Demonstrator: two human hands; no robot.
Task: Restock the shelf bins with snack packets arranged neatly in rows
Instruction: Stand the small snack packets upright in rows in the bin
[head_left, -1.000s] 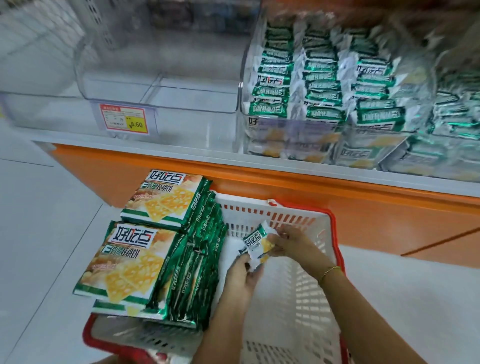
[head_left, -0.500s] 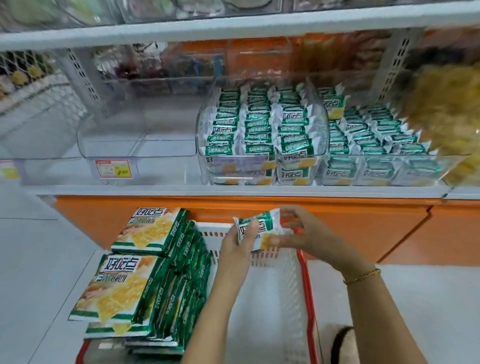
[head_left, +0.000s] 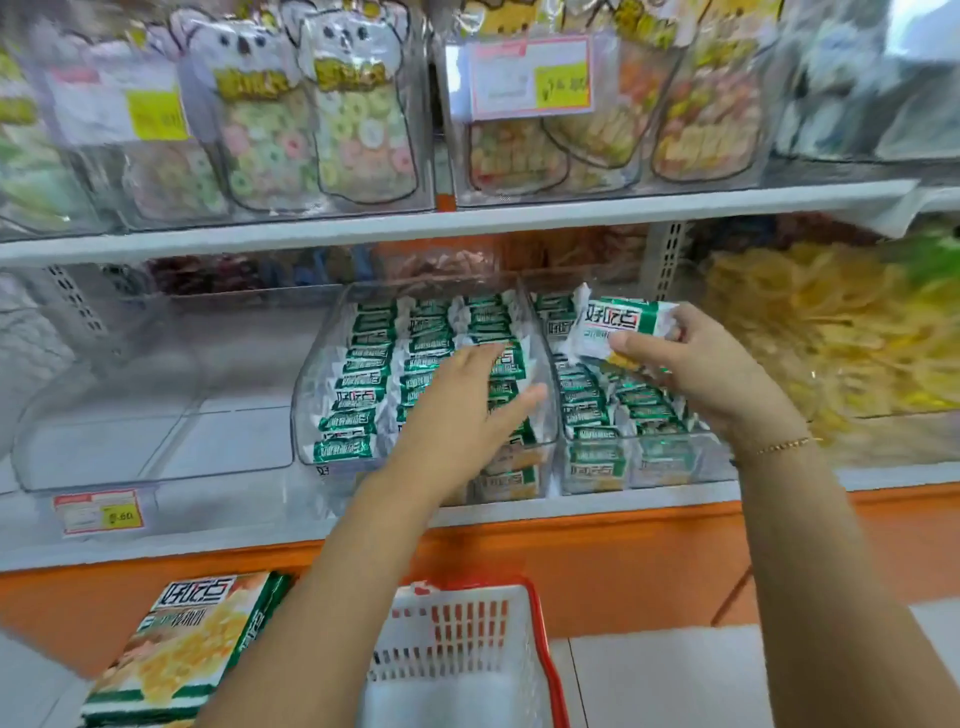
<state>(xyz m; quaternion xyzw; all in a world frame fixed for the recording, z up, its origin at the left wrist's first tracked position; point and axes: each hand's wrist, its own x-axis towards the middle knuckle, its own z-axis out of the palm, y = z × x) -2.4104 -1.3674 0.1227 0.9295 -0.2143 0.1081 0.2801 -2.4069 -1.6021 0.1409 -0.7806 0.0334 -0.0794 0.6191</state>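
While only the head view is available, it shows the whole relation.

Head view:
- The right hand pinches one snack packet by its right end, thumb on the front face and the other fingers curled behind it.
- The packet is in the air above the back half of the right bin, at about 10 o'clock from that hand's palm. Its long axis runs roughly 9 to 3, with the 3 o'clock end in the grip.
- That axis nearly matches the shelved packets, which stand in rows with their printed edges running across the bins.
- The left hand is flat, with straight, spread fingers pointing to 1 o'clock. It rests on the right-hand row of the middle bin and grips nothing.
- The right hand is the nearer to the right bin; the left hand lies at 8 o'clock from the packet, near but apart.
- Judgement: the packet needs lowering towards 6 o'clock into a row of the right bin, with little turning. Motion blur hides which row has a gap.
- At 6 o'clock below are the basket and the large packs.
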